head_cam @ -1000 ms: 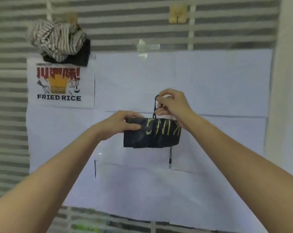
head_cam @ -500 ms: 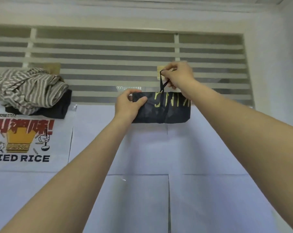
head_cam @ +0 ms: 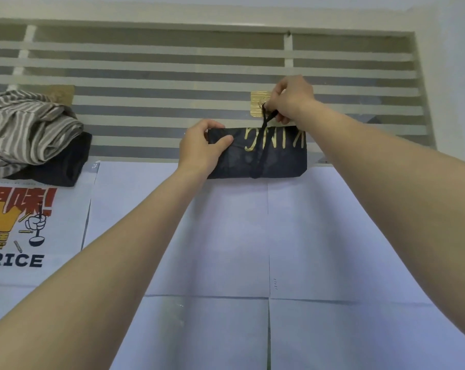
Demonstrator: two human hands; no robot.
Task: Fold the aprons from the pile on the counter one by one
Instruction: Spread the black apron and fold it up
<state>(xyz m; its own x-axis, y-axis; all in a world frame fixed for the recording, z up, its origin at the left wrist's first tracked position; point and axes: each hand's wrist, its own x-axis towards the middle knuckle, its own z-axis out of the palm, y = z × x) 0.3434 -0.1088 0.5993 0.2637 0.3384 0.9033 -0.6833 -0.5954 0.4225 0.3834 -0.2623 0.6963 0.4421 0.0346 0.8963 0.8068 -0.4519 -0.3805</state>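
Observation:
A folded black apron (head_cam: 276, 158) with yellow lettering is held up against the slatted wall. My left hand (head_cam: 200, 149) grips its left end, thumb across the front. My right hand (head_cam: 290, 98) pinches the apron's black strap loop (head_cam: 263, 129) right at a gold wall hook (head_cam: 258, 108). The strap runs down over the front of the bundle. Whether the loop sits on the hook is hidden by my fingers.
A striped apron (head_cam: 26, 132) and a dark one (head_cam: 63, 161) hang bundled from another gold hook (head_cam: 63, 93) at the left. White paper sheets (head_cam: 226, 236) cover the wall below, with a fried rice poster (head_cam: 20, 225) at the lower left.
Both hands have lifted the folded black apron from in front of the white paper up to the slats. My right hand has brought the strap loop to the gold hook.

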